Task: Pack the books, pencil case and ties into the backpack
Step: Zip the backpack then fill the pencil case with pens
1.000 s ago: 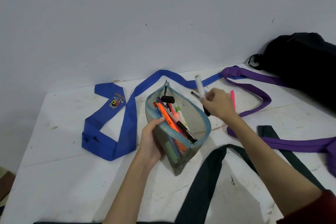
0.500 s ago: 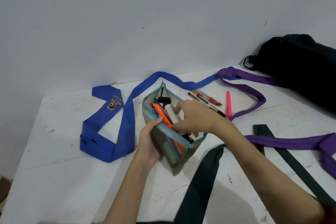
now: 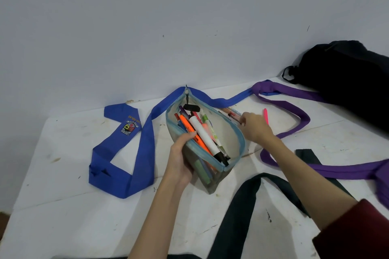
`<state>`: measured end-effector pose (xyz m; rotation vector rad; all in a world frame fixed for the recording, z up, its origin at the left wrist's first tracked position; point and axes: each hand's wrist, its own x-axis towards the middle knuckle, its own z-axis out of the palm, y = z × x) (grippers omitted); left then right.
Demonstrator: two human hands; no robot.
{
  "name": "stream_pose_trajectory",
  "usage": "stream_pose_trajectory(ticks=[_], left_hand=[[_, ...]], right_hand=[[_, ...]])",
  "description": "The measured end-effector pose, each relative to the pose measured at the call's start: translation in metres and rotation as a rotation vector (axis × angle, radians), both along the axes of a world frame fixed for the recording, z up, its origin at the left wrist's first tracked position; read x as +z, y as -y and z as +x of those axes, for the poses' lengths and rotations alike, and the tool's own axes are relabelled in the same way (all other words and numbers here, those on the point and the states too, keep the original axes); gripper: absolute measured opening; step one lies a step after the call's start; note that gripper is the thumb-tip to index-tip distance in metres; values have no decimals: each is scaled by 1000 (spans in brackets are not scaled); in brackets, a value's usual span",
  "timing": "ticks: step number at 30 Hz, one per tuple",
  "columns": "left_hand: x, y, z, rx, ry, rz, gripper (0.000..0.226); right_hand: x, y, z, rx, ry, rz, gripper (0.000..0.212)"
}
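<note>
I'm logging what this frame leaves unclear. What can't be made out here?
- Head view: right hand covers the loose pens; whether it grips one is hidden.
- Backpack is cut by the right edge; open or closed is unclear.
- Books: none in view.
- Blue tie crest: too small to read.

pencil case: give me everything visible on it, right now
The pencil case is a soft grey-beige pouch with light-blue zipper trim and a see-through mesh-like side. It stands on the white table, unzipped and gaping upward, the zipper pull at its far end. Inside lie a white marker, an orange highlighter and other pens. The left hand grips its near-left rim; the right hand is just beyond its right edge. The blue tie passes behind it.
</note>
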<state>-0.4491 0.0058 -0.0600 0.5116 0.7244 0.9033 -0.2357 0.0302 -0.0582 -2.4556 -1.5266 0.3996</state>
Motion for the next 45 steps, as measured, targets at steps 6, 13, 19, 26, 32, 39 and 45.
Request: stream_pose_trajectory(ticks=[6, 13, 19, 26, 32, 39, 45], left_hand=[[-11, -7, 1, -123, -1, -60, 33], [-14, -9, -4, -161, 18, -84, 49], [-14, -8, -4, -158, 14, -72, 54], [-10, -6, -4, -139, 33, -63, 30], [-9, -7, -2, -128, 72, -37, 15], [-15, -10, -3, -100, 69, -69, 35], [-17, -13, -1, -71, 23, -104, 49]], right_hand=[[-6, -9, -2, 110, 140, -98, 14], [63, 1, -17, -194, -595, 506, 14], [117, 36, -63, 69, -741, 417, 8], [84, 37, -90, 348, 90, -80, 19], [87, 38, -78, 314, -78, 79, 13], [31, 4, -8, -77, -91, 182, 13], [-2, 1, 2, -58, 50, -92, 12]])
